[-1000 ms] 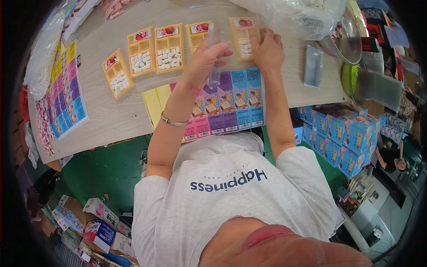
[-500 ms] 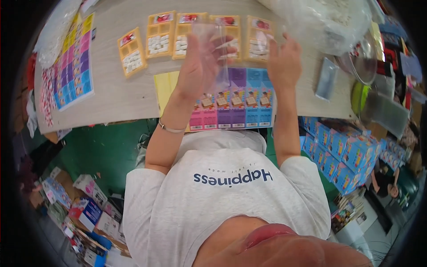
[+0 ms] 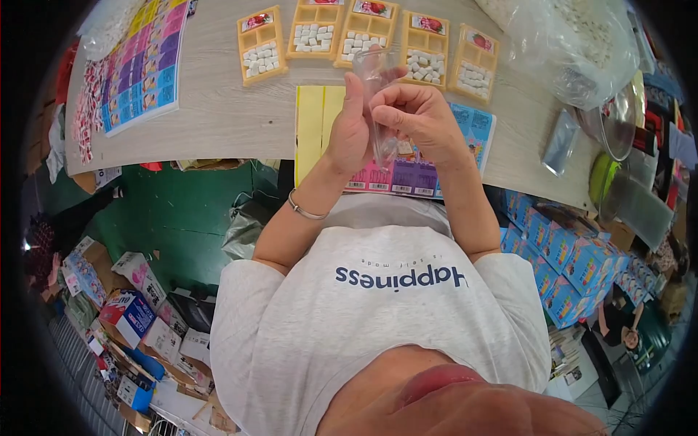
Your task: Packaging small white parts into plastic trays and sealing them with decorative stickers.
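My left hand (image 3: 349, 138) holds up a clear plastic sleeve (image 3: 372, 73), thumb raised along its side and fingers behind it. My right hand (image 3: 425, 123) has its thumb and forefinger pinched against the sleeve's right side. Both hands are above a stack of coloured printed sheets (image 3: 469, 120) with a yellow part (image 3: 309, 134) at its left, lying at the table's near edge. Beyond stands a row of several pale-yellow compartment trays (image 3: 263, 45). Each holds small white pieces (image 3: 314, 38) in its near section; red fruit pictures show at the far ends of the trays.
At the left are more printed sheets (image 3: 155, 69) and red-and-white strips (image 3: 89, 109). A large clear bag of white pieces (image 3: 574, 47) and flat clear packets (image 3: 560, 142) lie at the right. Blue boxes (image 3: 563, 254) are stacked below the table; another person (image 3: 622, 320) appears far right.
My right hand has come left from over the right tray to pinch the sleeve. My left hand still holds the sleeve, now upright beside the right. The whole view has shifted somewhat.
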The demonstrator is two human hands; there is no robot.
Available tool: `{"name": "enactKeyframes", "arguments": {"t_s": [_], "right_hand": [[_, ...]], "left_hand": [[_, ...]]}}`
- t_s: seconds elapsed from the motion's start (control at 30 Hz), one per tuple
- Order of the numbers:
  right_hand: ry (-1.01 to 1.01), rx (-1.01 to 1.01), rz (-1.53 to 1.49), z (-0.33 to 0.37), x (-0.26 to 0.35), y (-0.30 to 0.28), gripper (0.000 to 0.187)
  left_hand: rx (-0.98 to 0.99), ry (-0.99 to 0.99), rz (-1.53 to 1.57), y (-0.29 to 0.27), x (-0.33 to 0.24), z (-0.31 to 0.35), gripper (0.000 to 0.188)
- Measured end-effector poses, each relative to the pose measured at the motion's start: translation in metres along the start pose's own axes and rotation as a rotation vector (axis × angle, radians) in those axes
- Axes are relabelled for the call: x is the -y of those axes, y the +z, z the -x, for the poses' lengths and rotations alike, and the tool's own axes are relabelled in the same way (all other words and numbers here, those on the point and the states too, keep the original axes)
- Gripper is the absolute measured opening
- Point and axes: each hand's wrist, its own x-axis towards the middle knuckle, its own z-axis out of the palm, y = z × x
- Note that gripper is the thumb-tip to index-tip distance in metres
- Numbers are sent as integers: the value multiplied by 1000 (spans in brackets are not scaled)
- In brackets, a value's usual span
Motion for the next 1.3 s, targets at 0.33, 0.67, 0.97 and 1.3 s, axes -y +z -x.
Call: {"name": "enactKeyframes", "arguments": {"t_s": [0.33, 0.67, 0.97, 1.3], "right_hand": [[-25, -25, -50, 0, -10, -5, 14], [-351, -243, 711, 18, 2, 25, 12], [-141, -414, -121, -29, 20, -82, 23], [-259, -990, 1271, -44, -14, -84, 23]], "left_hand": [[26, -16, 66, -5, 4, -1, 74], [-15, 207, -116, -2, 19, -7, 68], [-386, 457, -576, -26, -22, -42, 65], [-430, 686, -1903, -21, 9, -108, 92]]}}
